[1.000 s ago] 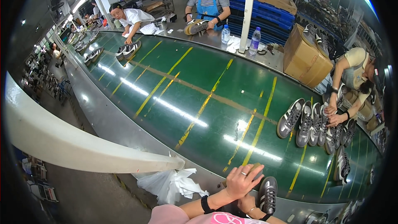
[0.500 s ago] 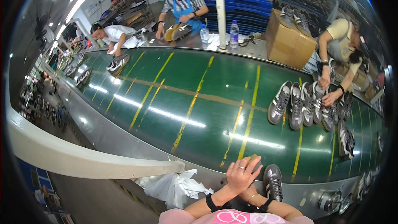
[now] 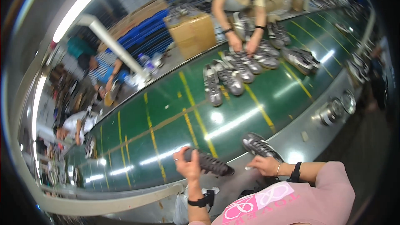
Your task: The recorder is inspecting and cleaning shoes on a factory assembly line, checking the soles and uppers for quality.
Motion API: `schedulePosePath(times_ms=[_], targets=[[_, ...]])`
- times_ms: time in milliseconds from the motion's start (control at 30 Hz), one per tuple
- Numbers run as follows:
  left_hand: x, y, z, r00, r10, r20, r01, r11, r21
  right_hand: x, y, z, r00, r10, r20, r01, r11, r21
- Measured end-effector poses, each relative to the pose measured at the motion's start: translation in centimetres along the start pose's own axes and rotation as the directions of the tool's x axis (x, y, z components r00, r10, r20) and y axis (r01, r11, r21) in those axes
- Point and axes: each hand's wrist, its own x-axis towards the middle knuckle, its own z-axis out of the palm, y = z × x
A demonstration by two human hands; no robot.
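Note:
My left hand (image 3: pixel 189 166) is closed round one end of a dark lace-up sneaker (image 3: pixel 213 163), held tilted over the conveyor's near edge. To its right, my right hand (image 3: pixel 266 166) has its fingers curled together, with a small pale spot at the tips; what they hold, if anything, I cannot make out. Just beyond that hand a second dark sneaker (image 3: pixel 258 143) with pale stripes rests at the belt's near edge, its close end partly covered. Whether the hand touches this sneaker is unclear.
Several dark sneakers (image 3: pixel 227 77) stand on the green conveyor belt (image 3: pixel 175 121), where a co-worker's hands (image 3: pixel 250 46) handle them. Beyond stands a cardboard box (image 3: pixel 191 33). A white rail (image 3: pixel 121 200) runs along the near left. Metal cylinders (image 3: pixel 331 112) sit on the near ledge at right.
The view has swung right. My hands, close together before, are now apart: the left holds its sneaker out to the left, while the right is beside the second sneaker.

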Motion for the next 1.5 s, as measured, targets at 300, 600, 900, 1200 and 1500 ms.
schedulePosePath(times_ms=[300,600,900,1200,1500], targets=[[-7.2,-11.4,6.4,0.518,0.047,0.854,-0.03,0.999,-0.037,-8.9,3.7,-16.2,0.546,0.236,-0.804,-0.478,0.876,-0.067],[-7.0,-2.2,17.9,0.632,-0.146,0.761,0.205,0.979,0.018,-25.2,14.3,-29.8,0.208,0.183,-0.961,-0.837,0.541,-0.078],[-10.1,-1.5,26.3,0.217,-0.555,0.803,0.682,0.674,0.282,-26.0,20.0,-30.2,0.206,0.55,-0.809,-0.928,0.372,0.016],[-13.9,2.9,24.9,0.51,-0.519,0.686,0.829,0.509,-0.232,-28.2,22.4,-30.4,0.327,0.578,-0.747,-0.91,0.407,-0.083],[-6.3,13.2,23.7,0.937,-0.164,0.308,0.275,0.89,-0.364,-26.4,21.4,-31.4,0.47,0.243,-0.849,-0.747,0.621,-0.235]])
